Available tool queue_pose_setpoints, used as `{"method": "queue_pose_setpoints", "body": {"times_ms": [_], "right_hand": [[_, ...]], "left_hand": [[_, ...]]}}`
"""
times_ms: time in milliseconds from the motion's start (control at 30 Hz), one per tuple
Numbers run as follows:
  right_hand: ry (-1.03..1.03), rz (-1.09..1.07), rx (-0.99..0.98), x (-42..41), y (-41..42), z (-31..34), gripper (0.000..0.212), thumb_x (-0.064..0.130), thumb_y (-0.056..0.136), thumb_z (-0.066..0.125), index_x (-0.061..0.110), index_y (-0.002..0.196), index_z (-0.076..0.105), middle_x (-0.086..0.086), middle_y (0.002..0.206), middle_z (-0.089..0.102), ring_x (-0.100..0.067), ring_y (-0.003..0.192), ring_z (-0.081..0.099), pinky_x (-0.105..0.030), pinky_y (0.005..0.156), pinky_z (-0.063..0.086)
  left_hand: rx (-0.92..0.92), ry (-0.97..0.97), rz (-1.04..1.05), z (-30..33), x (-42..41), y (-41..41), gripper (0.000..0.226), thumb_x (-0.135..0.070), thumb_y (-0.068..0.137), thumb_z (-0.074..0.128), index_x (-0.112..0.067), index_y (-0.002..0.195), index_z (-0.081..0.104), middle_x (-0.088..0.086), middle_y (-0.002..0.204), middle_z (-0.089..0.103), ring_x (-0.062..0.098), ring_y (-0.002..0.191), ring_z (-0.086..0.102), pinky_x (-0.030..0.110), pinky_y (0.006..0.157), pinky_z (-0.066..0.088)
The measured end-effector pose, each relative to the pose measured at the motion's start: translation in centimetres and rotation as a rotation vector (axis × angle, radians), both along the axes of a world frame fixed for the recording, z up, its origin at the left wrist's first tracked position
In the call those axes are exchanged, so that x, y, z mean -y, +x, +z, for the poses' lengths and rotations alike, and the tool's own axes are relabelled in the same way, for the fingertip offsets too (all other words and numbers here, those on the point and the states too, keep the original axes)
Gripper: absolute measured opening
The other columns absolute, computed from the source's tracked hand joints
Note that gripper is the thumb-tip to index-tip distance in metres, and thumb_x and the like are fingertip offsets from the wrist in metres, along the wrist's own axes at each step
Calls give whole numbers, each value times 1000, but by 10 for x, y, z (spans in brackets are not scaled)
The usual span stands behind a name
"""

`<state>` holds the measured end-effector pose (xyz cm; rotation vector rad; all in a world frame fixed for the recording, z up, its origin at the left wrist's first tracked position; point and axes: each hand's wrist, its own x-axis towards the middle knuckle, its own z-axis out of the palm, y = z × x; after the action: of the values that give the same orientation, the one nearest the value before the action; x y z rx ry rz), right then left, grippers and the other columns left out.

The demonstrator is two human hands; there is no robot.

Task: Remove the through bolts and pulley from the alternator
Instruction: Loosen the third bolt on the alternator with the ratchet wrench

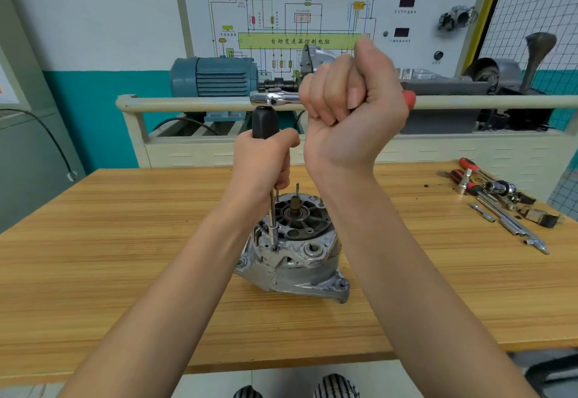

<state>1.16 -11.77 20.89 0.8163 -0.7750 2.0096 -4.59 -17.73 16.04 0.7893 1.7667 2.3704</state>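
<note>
alternator (pixel 292 247) stands on the bench (pixel 125 241), shaft up, directly below both hands. left hand (pixel 266 160) grips the vertical black driver (pixel 265 122), its long shank running straight down to a bolt (pixel 274 248) on the near-left rim. right hand (pixel 350 107) is fisted round the horizontal ratchet (pixel 275 97) atop the driver, so the turn is about that vertical axis.

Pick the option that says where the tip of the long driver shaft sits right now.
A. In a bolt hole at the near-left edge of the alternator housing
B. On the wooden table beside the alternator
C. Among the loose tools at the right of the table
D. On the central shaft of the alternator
A: the driver shaft runs down from the left hand into a hole at the near-left rim of the alternator, while the right hand grips the ratchet handle on top.
</note>
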Motion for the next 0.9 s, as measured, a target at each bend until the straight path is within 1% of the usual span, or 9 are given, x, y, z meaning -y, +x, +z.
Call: {"method": "queue_pose_setpoints", "body": {"times_ms": [100, 233, 333, 467, 567, 667, 767, 833, 900], "right_hand": [[-1, 65, 55, -7, -2, 5, 60, 5, 92, 35, 21, 34, 33, 7, 33, 23, -8, 31, 18, -23, 41, 16], [-143, 441, 244, -30, -15, 13, 63, 13, 96, 32, 17, 33, 31, 5, 30, 20, -10, 27, 18, -18, 40, 15], [-273, 608, 280, -36, -26, 12, 63, 17, 96, 31, 16, 33, 29, 4, 29, 21, -11, 24, 20, -18, 39, 13], [-275, 498, 240, -30, -20, 9, 62, 14, 96, 32, 18, 33, 31, 5, 30, 20, -10, 26, 18, -18, 38, 15], [-168, 318, 152, -18, -8, 4, 64, 11, 96, 30, 19, 33, 30, 6, 32, 21, -8, 29, 17, -20, 38, 17], [-55, 116, 35, -3, -1, -2, 61, 5, 95, 30, 19, 36, 31, 7, 33, 23, -8, 33, 17, -23, 41, 17], [-9, 55, -16, 0, 1, -2, 58, 4, 92, 32, 19, 36, 32, 7, 34, 25, -7, 33, 18, -24, 42, 16], [-24, 142, 45, -8, 1, 2, 62, 7, 94, 30, 20, 34, 32, 7, 33, 23, -7, 32, 17, -21, 40, 18], [-93, 291, 139, -20, -4, 8, 63, 10, 95, 29, 19, 33, 31, 6, 31, 21, -8, 29, 17, -18, 38, 18]], "left_hand": [[-37, -21, -121, 0, 8, -3, 44, 4, 83, 52, -19, 53, 30, -8, 39, 24, 9, 33, 18, 17, 37, 20], [-51, -36, -451, 1, 23, -9, 42, -6, 80, 56, -19, 46, 34, -8, 37, 25, 7, 31, 19, 21, 38, 19], [-56, -54, -444, 2, 24, -7, 46, -5, 80, 56, -22, 43, 34, -8, 36, 24, 7, 29, 20, 19, 37, 21], [-16, -40, -221, 0, 17, -3, 51, 2, 84, 53, -24, 46, 30, -8, 38, 22, 9, 32, 16, 15, 37, 19], [-8, -19, -38, -2, 9, 0, 45, 4, 84, 52, -20, 54, 28, -8, 40, 23, 10, 34, 16, 16, 37, 19], [-9, 3, 57, -3, 2, 2, 39, 6, 80, 50, -17, 56, 29, -9, 38, 25, 8, 32, 18, 15, 36, 20], [-30, -15, 25, -3, 3, 3, 40, 6, 80, 50, -17, 55, 29, -9, 38, 25, 8, 32, 18, 15, 36, 19], [-56, -36, -80, -2, 10, 1, 45, 5, 81, 54, -20, 50, 32, -8, 39, 25, 9, 34, 18, 17, 38, 20], [-74, -51, -251, -1, 19, -3, 49, 2, 81, 58, -22, 45, 36, -7, 39, 26, 10, 34, 20, 19, 40, 23]]}}
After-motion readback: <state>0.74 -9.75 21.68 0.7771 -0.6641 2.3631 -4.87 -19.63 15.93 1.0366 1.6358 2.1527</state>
